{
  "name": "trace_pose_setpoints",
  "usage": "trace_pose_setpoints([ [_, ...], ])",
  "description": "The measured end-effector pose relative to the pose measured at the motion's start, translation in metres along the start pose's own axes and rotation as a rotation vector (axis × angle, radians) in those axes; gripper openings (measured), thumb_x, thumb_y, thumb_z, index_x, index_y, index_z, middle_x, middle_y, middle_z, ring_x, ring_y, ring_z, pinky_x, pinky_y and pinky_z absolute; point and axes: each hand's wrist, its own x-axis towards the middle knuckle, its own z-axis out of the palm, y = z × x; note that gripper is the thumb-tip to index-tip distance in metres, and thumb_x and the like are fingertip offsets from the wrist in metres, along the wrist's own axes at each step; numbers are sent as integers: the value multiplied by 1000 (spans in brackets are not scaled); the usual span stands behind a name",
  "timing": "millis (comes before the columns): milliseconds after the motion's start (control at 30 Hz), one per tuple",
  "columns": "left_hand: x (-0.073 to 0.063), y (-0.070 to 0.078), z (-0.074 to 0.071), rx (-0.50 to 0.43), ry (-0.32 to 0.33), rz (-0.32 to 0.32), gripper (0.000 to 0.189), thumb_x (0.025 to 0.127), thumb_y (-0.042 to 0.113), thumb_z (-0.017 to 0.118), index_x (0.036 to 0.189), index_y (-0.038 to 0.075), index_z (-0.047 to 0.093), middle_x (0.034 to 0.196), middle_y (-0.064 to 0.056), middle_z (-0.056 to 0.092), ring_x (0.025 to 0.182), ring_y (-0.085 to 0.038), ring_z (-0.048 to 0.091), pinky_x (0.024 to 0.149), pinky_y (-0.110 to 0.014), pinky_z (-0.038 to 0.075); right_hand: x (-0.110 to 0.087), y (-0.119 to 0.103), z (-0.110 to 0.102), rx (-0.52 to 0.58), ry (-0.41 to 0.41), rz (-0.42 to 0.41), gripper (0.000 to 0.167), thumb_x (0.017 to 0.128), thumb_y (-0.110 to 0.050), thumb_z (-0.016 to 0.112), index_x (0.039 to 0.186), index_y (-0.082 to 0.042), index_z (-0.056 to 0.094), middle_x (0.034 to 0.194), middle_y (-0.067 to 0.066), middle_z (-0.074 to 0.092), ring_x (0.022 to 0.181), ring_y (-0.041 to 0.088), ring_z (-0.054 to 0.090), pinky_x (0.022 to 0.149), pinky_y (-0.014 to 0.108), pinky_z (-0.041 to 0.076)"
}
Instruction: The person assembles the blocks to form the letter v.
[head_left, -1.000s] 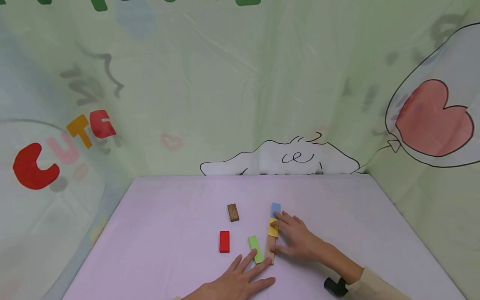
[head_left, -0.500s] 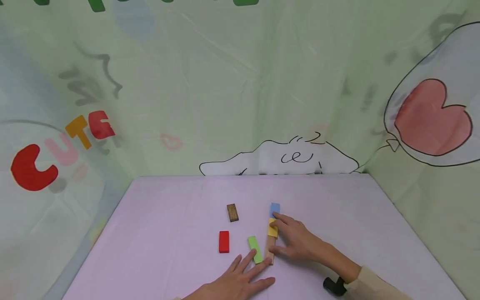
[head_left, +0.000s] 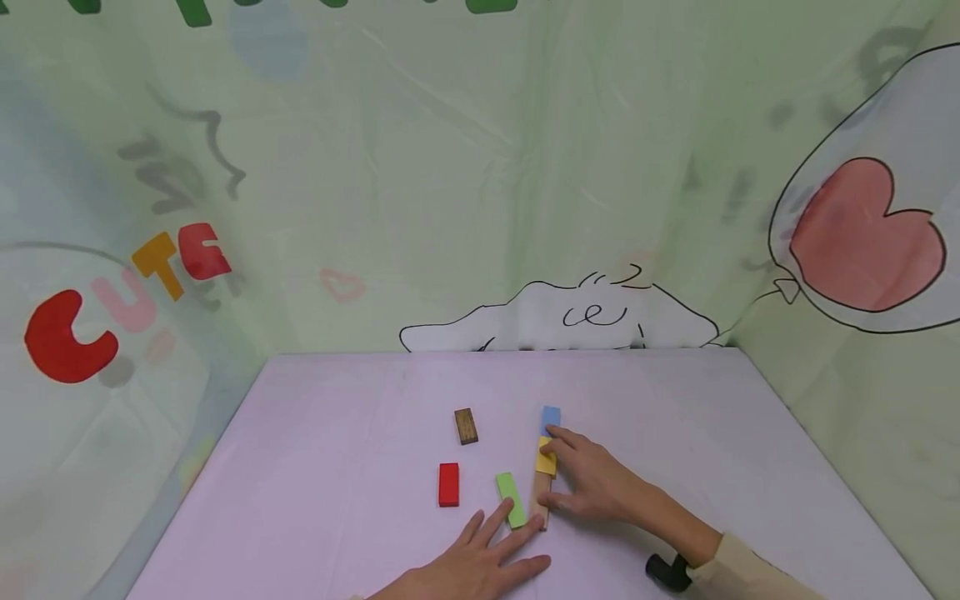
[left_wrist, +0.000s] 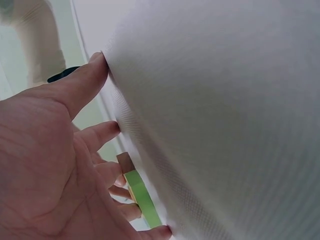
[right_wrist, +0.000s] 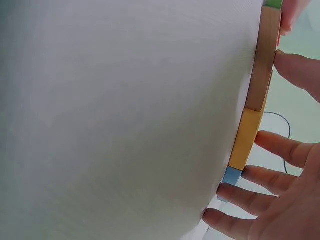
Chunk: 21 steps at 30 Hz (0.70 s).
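Three blocks lie end to end in a line: a blue block (head_left: pixel 551 414) at the far end, a yellow block (head_left: pixel 546 466) in the middle and a plain wooden block (head_left: pixel 542 484) nearest. My right hand (head_left: pixel 603 479) rests along this line, its fingertips on the blue and yellow blocks and its thumb at the plain one. Left of the row, a light green block (head_left: pixel 507 486) lies slightly slanted. My left hand (head_left: pixel 476 567) spreads its fingers flat, one fingertip on the green block and another at the near end of the plain block. The right wrist view shows the yellow block (right_wrist: pixel 245 140) from its side.
To the left lie a red block (head_left: pixel 448 485) and, farther back, a dark brown block (head_left: pixel 466 426). A pale cloth covers the table (head_left: pixel 337 467). Behind it hangs a printed curtain (head_left: pixel 450 183). A black device (head_left: pixel 669 572) sits at the right wrist.
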Motion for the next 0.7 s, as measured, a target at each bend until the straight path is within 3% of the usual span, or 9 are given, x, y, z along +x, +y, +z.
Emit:
trace_pose_setpoints([
  [267, 1, -1, 1, -84, -31, -16, 73, 105, 68, 42, 169, 39, 22, 182, 5, 1, 166, -41, 11, 121, -66, 38, -1, 0, 1, -3, 1, 2, 67, 87, -52, 83, 132, -7, 63, 157, 26, 52, 137, 49, 59, 108, 63, 51],
  [467, 2, -2, 2, -89, -18, -5, 75, 105, 68, 42, 170, 37, 20, 182, 5, 0, 167, -41, 10, 120, -67, 38, -3, 1, 0, -6, 14, -7, 66, 87, -52, 83, 132, -8, 63, 156, 25, 53, 137, 48, 59, 107, 63, 52],
  [567, 3, -3, 3, -62, 4, 2, 77, 104, 70, 43, 170, 36, 22, 182, 5, 2, 167, -40, 13, 119, -67, 40, -4, 2, 0, -8, 25, -20, 66, 88, -52, 83, 132, -8, 63, 156, 25, 53, 136, 48, 60, 106, 62, 53],
  [700, 5, -4, -1, 54, 60, -8, 74, 104, 67, 48, 167, 32, 33, 180, 4, 15, 164, -39, 23, 114, -64, 46, -3, 1, 0, -9, 23, -22, 66, 87, -53, 83, 132, -8, 63, 156, 25, 53, 136, 47, 60, 106, 62, 53],
])
